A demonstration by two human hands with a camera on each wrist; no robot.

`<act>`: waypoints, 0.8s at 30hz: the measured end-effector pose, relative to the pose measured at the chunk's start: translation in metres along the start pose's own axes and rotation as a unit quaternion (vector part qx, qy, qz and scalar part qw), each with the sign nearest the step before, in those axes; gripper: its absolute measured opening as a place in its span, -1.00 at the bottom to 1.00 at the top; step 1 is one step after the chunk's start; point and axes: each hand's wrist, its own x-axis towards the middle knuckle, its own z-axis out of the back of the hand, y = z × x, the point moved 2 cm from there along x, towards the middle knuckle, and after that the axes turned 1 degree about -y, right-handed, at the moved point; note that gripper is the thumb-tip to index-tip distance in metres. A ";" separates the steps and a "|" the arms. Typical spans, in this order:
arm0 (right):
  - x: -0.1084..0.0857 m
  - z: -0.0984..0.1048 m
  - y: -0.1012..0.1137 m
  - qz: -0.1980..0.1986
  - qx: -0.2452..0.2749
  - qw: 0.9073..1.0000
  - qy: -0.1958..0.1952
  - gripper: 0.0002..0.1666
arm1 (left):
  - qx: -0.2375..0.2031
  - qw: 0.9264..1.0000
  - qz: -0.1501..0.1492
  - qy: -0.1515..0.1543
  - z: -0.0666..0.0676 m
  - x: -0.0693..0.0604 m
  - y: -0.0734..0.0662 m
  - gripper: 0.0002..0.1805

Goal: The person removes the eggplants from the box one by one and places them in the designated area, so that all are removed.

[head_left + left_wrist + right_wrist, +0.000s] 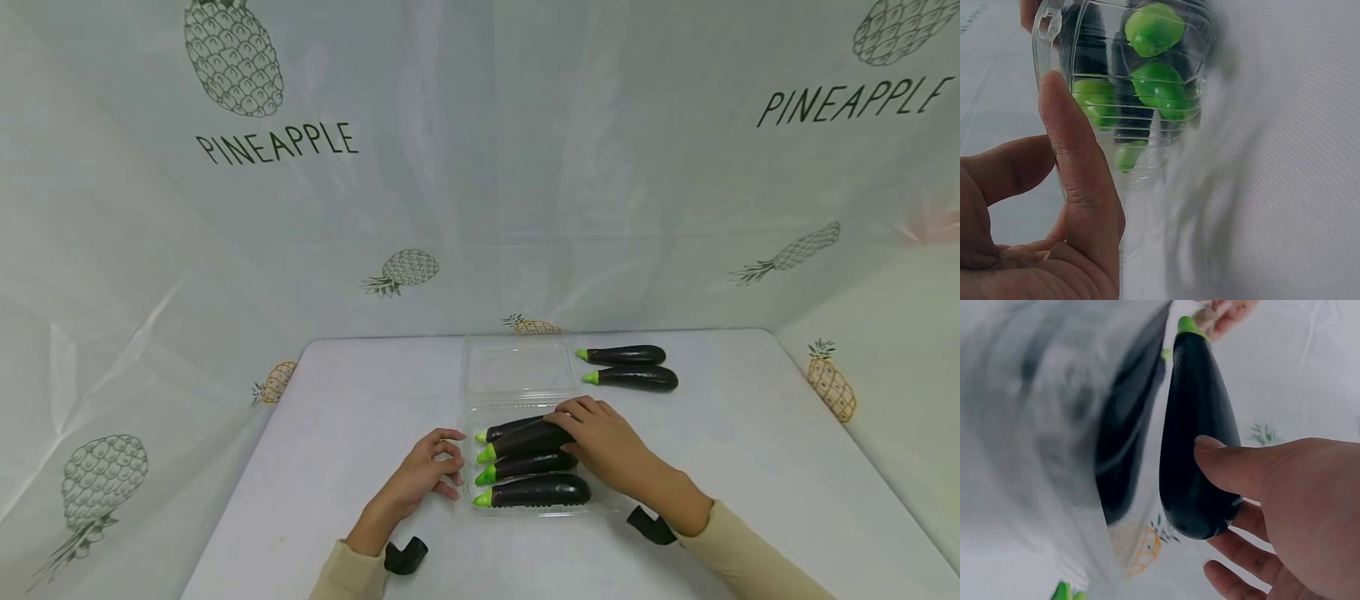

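Over a clear plastic clamshell box (540, 512), my right hand (611, 447) grips the thick end of a dark eggplant (1197, 419) with a green tip, thumb on one side and fingers on the other. Several other eggplants lie in the box, among them a front eggplant (543, 491) and a second eggplant (536, 467) behind it. My left hand (427, 471) is at the box's left side, its fingers loosely bent. A straight finger (1075, 150) touches the box edge in the left wrist view. Green tips (1157, 84) show through the ribbed wall.
The box's lid (517, 371) lies folded back, away from me. Two more eggplants, an upper one (630, 356) and a lower one (637, 378), lie on the white table (750, 467) right of the lid. A pineapple-print sheet (480, 167) hangs behind the table.
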 end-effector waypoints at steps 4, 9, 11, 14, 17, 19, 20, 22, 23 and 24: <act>-0.007 0.010 -0.008 -0.020 0.013 1.000 -0.018 -0.33 | 0.004 1.000 0.000 -0.002 0.000 -0.001 0.000 -0.50; -0.019 0.023 -0.021 -0.026 0.020 0.998 -0.055 -0.28 | 0.004 1.000 -0.002 -0.002 0.000 -0.001 0.000 -0.49; -0.024 0.028 -0.029 -0.026 0.019 0.997 -0.073 -0.27 | 0.003 1.000 -0.003 -0.002 0.000 -0.001 0.000 -0.49; -0.034 0.034 -0.040 -0.036 0.018 0.995 -0.090 -0.27 | 0.001 1.000 -0.002 -0.003 0.000 -0.001 0.001 -0.48; -0.044 0.039 -0.052 -0.056 0.021 0.993 -0.100 -0.26 | -0.001 1.000 -0.002 -0.003 0.000 -0.001 0.001 -0.48; -0.051 0.042 -0.059 -0.070 0.024 0.992 -0.105 -0.25 | -0.002 1.000 -0.002 -0.003 0.000 -0.001 0.001 -0.47; -0.054 0.043 -0.062 -0.078 0.025 0.991 -0.106 -0.24 | -0.003 1.000 -0.001 -0.004 0.000 -0.001 0.001 -0.47; -0.060 0.044 -0.068 -0.093 0.027 0.989 -0.108 -0.23 | -0.004 1.000 -0.001 -0.004 0.000 -0.001 0.001 -0.48; -0.063 0.045 -0.071 -0.098 0.026 0.989 -0.108 -0.23 | -0.005 1.000 0.000 -0.005 0.000 -0.001 0.001 -0.48; -0.065 0.045 -0.074 -0.103 0.024 0.989 -0.108 -0.23 | -0.005 1.000 0.000 -0.006 0.000 -0.001 0.001 -0.48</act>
